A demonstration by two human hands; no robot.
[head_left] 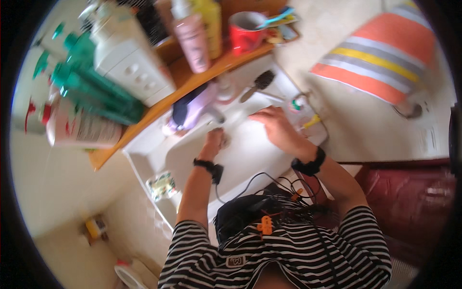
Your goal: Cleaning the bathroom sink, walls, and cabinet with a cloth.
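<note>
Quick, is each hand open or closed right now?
Left hand: by the faucet, too blurred to tell.
Right hand: loosely open above the sink, no object visible.

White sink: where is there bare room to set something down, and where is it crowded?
Bare: the middle of the sink, between the left hand and right hand; also the left ledge, between the patterned packet and wooden shelf. Crowded: the shelf, packed with bottles, and beyond the hands, where a purple item and a hairbrush lie.

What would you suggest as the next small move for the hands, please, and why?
I would probably bring the right hand toward the left hand: the left is close to the tap, while the right is farther from it, over the white basin.
</note>
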